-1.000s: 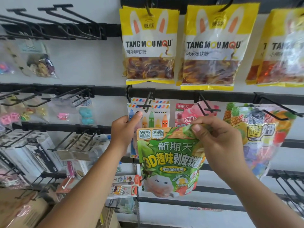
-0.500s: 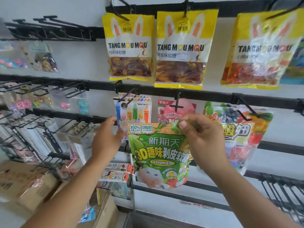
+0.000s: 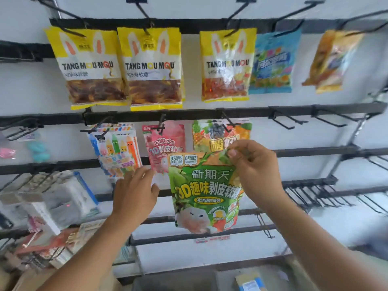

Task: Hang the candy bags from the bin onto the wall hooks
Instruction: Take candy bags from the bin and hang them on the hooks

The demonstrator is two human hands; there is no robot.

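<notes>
A green candy bag hangs from my right hand, which pinches its top right corner in front of the middle rail. My left hand is just left of the bag, fingers relaxed, apart from it and holding nothing. Behind the bag hang a pink peach bag and a fruit-print bag on hooks. Empty black hooks stick out of the same rail to the right. The bin shows as a dark edge at the bottom.
Three yellow rabbit-ear bags hang on the top rail, with a blue bag and an orange bag to their right. A crayon-print pack hangs left of the pink bag. Boxed goods fill the lower left racks.
My view has swung right and down. My left hand has let go of the green bag's top left corner and dropped lower; my right hand still holds the bag.
</notes>
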